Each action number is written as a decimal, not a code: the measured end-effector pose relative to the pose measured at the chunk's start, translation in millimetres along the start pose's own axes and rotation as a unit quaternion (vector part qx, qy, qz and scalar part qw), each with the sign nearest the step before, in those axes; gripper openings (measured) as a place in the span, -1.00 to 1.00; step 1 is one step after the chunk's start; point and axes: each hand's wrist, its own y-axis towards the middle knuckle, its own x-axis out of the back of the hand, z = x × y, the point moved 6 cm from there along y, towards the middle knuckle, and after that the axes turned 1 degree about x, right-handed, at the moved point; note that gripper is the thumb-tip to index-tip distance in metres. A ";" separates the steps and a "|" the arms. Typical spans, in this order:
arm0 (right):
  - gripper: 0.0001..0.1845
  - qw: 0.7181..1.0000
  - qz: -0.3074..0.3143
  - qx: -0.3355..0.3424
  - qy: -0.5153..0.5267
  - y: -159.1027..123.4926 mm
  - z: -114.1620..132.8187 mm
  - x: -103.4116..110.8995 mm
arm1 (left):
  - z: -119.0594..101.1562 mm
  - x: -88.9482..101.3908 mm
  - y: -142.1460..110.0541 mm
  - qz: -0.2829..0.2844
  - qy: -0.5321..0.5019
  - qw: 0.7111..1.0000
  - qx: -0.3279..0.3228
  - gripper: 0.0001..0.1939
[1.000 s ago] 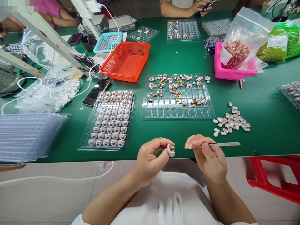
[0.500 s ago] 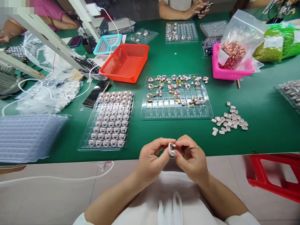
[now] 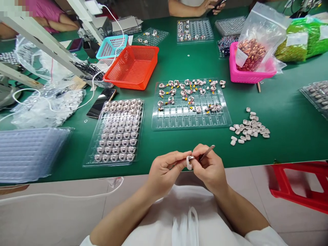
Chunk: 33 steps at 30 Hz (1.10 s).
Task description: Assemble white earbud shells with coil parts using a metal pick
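My left hand [image 3: 165,172] pinches a small curved white earbud part [image 3: 189,163] between thumb and fingertips, above the near table edge. My right hand [image 3: 210,171] is closed on slim metal tweezers [image 3: 207,153], whose rear end points up and right. The tips meet the inner side of the earbud part, though the fingers partly hide the contact. Beyond my hands, a clear tray [image 3: 169,122] carries several white earbud parts with wires and yellow tabs. A second clear tray [image 3: 88,160], to the left, holds rows of rounded pinkish-white shells [image 3: 115,150].
Loose white caps [image 3: 252,128] lie to the right. Farther back stand a red basket [image 3: 143,80], a blue basket [image 3: 112,46] and a pink basket [image 3: 246,77] with a bag of copper-coloured parts. Stacked clear trays [image 3: 30,150] and a phone [image 3: 99,106] are at left.
The tweezers have swung from nearly level to tilted, rear end up. The earbud part has turned slightly between my fingers. The whole view has shifted a little.
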 end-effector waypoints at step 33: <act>-0.77 0.996 0.014 0.071 -0.054 -1.6 10.8 1.0 | 7.3 -7.3 -9.7 0.018 0.002 1.000 -0.001 -0.78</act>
